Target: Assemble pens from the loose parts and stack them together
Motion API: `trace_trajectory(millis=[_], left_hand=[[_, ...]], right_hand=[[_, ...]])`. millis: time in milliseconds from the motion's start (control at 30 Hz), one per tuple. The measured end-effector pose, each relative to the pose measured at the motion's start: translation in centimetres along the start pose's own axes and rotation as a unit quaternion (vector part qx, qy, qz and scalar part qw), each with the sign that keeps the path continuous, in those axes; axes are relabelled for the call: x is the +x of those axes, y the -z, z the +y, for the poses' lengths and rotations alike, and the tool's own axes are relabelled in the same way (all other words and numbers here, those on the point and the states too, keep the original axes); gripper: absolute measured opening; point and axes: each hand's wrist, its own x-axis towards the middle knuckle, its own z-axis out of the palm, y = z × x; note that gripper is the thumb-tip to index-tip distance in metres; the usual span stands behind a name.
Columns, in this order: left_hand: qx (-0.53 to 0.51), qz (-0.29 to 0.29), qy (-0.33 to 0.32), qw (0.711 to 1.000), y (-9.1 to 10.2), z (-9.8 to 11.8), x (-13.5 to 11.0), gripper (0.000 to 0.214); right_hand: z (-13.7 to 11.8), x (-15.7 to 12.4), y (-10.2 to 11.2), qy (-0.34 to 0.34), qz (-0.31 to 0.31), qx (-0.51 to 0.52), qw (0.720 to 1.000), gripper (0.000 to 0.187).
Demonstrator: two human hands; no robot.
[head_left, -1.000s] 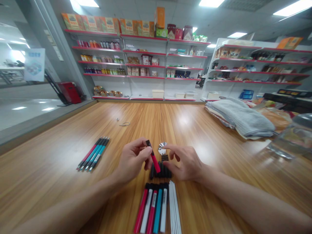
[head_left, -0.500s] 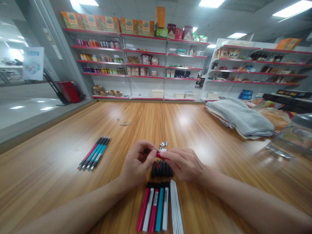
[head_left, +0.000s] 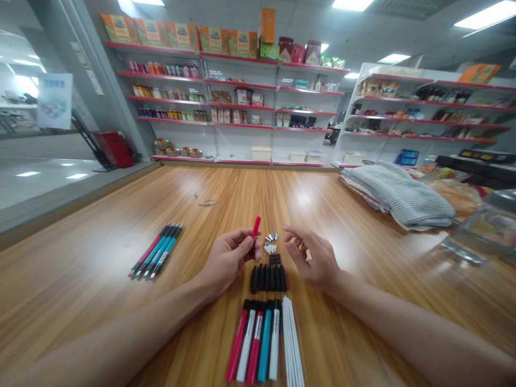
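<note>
My left hand pinches a red pen barrel, whose upper end points up past the fingertips; its lower part is hidden by the fingers. To the right, my right hand is empty, its fingers curved and apart. Between the hands lie silver pen tips, small white parts and dark springs. Nearer to me is a row of black grips. Below it are red, white and blue pen barrels with black ends, beside thin white refills.
Several assembled pens lie at the left of the wooden table. A small ring of wire sits farther back. On the right are folded cloths and a clear container. Stocked shelves stand behind.
My right hand has let go of the red barrel and moved right, its fingers opening. The barrel now stands tilted upward in my left hand; before, it lay level between both hands.
</note>
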Motion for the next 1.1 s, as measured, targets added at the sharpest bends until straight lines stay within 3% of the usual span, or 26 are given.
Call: trace_trajectory(millis=[100,200,333,500,733,900,1100], left_hand=[[-0.087,0.029,-0.002,0.996,0.7,-0.3,0.6,0.011],[-0.086,0.048,-0.013,0.995,1.0,-0.4,0.7,0.014],[0.019,0.060,-0.046,0.997,0.8,-0.3,0.5,0.015],[0.183,0.045,-0.082,0.979,0.4,0.2,0.1,0.009],[0.197,0.024,-0.062,0.978,0.3,0.0,0.0,0.010],[0.168,0.019,-0.053,0.984,0.3,0.1,-0.2,0.016],[0.171,0.020,-0.027,0.985,0.4,0.2,-0.3,0.022]], right_hand=[[0.0,0.0,0.0,0.000,-0.015,0.001,1.000,0.029],[0.1,0.0,0.0,-0.002,-0.029,-0.002,1.000,0.025],[0.3,0.1,-0.1,-0.021,-0.064,-0.020,0.998,0.021],[0.9,0.2,-0.4,-0.057,-0.122,-0.066,0.989,0.019],[1.2,0.0,-0.6,-0.070,-0.142,-0.070,0.985,0.015],[1.6,0.0,-0.1,-0.127,-0.196,0.020,0.972,0.009],[3.1,0.5,0.7,-0.184,-0.294,0.180,0.921,0.024]])
